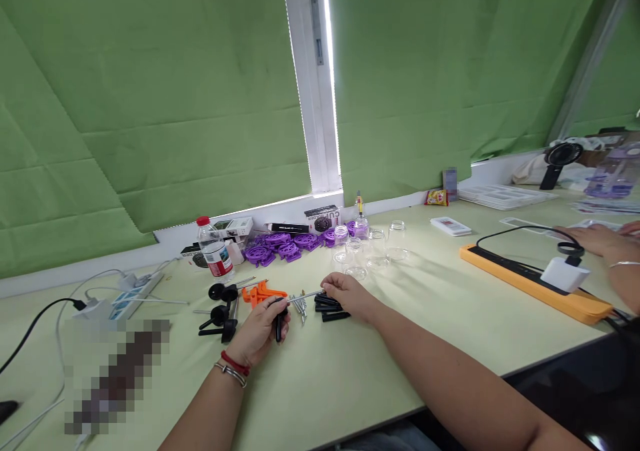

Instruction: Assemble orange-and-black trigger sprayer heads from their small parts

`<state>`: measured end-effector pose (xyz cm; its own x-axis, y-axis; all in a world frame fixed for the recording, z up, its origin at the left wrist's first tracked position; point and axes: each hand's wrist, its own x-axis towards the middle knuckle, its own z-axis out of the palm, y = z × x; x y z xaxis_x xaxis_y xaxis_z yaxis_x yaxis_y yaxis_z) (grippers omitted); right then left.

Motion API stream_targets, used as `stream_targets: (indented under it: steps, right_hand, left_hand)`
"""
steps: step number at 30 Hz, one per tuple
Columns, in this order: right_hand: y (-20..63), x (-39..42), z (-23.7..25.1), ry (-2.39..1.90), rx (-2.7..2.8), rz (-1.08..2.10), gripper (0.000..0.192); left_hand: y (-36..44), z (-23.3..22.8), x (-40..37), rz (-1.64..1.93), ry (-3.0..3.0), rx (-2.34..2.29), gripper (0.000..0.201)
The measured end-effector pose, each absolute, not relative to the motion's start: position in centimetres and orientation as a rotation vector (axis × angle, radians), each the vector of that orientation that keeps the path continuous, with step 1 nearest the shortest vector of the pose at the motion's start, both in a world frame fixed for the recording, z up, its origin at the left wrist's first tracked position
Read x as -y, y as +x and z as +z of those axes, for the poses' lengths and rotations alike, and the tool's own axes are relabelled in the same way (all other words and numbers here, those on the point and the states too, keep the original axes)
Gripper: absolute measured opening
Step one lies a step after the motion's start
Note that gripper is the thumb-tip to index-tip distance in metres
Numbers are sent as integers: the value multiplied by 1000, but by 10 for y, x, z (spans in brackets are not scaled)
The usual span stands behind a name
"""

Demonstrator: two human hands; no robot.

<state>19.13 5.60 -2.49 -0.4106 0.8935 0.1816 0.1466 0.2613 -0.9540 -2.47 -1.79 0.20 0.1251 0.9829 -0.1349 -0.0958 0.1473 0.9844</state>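
My left hand [263, 327] is closed around a black crank handle [279, 327] with a thin metal rod [305, 297] pointing right. Just past the rod's tip, my right hand [347, 294] has its fingers bent together over a pile of short black tubes [333, 315]. Whether those fingers pinch a tube or the rod's end is hidden. Between the hands lie several silver screws [300, 311]. Orange plastic parts [263, 292] sit beyond my left hand, and more black crank handles [220, 315] with metal rods rest to its left.
Purple plastic parts [280, 247] and several clear glass jars [377, 251] stand along the back. A red-capped bottle [216, 254] is at back left, a power strip [136, 297] at left. An orange power strip [530, 284] lies at right, near another person's hand [590, 241].
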Motion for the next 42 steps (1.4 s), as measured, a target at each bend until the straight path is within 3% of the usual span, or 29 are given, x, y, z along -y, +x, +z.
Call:
stream_targets:
  steps: [5,13,22,32,42]
  right_hand:
    - [192,-54,-24,-981,1800,1195,18]
    - [192,-55,-27,-1061,1809,1192,40]
    - [191,-56,-26,-953,1757,1173,16]
    - [193,-54,-24,-1016,1818,1168,29]
    - [191,-58,-27,-889,1748,1186,13]
  left_hand:
    - [-24,1,18,1053,1093,-1104,28]
    - [-24,1,18,1054,1092,-1100,28]
    - [-24,4,20,1073,1079,-1127,31]
    - [-23,3,20,1072,1081,-1110,30]
    - [-23,4,20,1070,1077,-1118,30]
